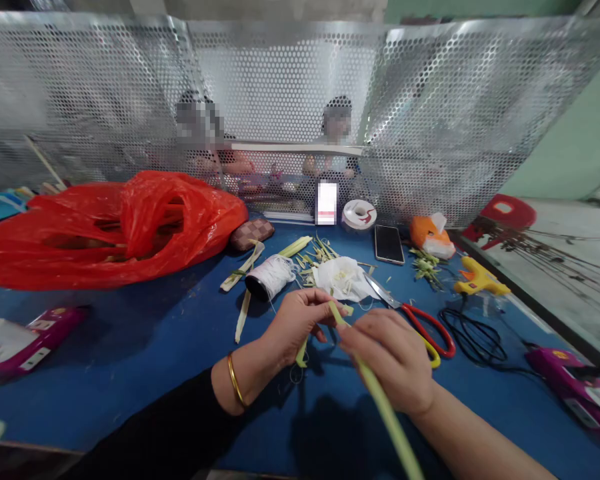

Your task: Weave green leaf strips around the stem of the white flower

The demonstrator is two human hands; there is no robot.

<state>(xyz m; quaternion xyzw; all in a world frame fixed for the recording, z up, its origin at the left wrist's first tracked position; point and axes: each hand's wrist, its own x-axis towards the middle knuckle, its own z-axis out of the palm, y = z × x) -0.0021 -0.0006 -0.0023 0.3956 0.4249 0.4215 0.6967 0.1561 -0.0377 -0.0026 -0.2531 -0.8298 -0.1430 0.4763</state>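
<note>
My left hand [300, 321], with a gold bangle [236, 380] at the wrist, pinches a pale green leaf strip between thumb and fingers. A short folded end [301, 355] hangs below that palm. My right hand [393, 357] is closed on the same leaf strip [387, 410], whose long tail runs down toward the bottom edge. Just beyond my hands are a spool of white thread [271, 277] lying on its side and a white tissue [343, 279] with plant scraps on it. Scissors [420, 320] with red and yellow handles lie beside my right hand.
A large red plastic bag [180, 200] fills the left of the blue table [180, 353]. Behind stand a ribbon roll [359, 215], a phone [389, 244] and a tissue pack [431, 235]. At right are a yellow glue gun [480, 277] and black cable [473, 340]. People sit beyond the perforated metal screen [280, 73].
</note>
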